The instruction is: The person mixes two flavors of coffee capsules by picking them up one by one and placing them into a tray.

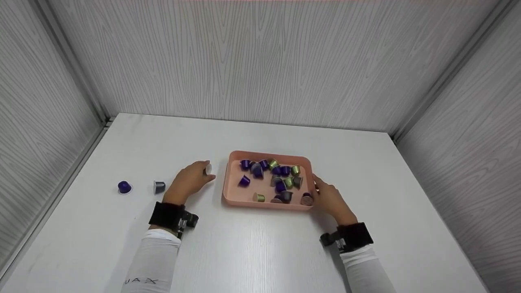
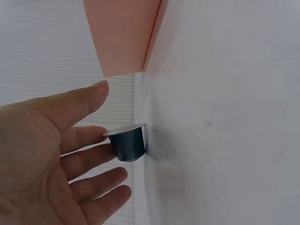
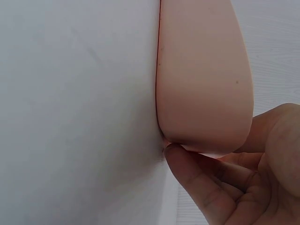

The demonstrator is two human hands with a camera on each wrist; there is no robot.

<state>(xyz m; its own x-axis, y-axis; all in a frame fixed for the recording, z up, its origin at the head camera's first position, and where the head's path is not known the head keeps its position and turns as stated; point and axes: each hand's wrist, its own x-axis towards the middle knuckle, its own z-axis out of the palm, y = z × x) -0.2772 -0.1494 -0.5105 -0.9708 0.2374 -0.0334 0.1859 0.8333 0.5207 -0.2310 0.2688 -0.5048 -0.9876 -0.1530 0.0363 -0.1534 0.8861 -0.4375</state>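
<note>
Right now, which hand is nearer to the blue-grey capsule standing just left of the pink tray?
Left. The left hand touches the blue-grey capsule with its fingers. The right hand is across the pink tray, holding its right edge.

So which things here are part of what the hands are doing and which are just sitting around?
In use:
- left hand touching a dark grey capsule
- right hand holding the pink tray of capsules

Lying about:
- purple capsule
- grey capsule
- white table
</note>
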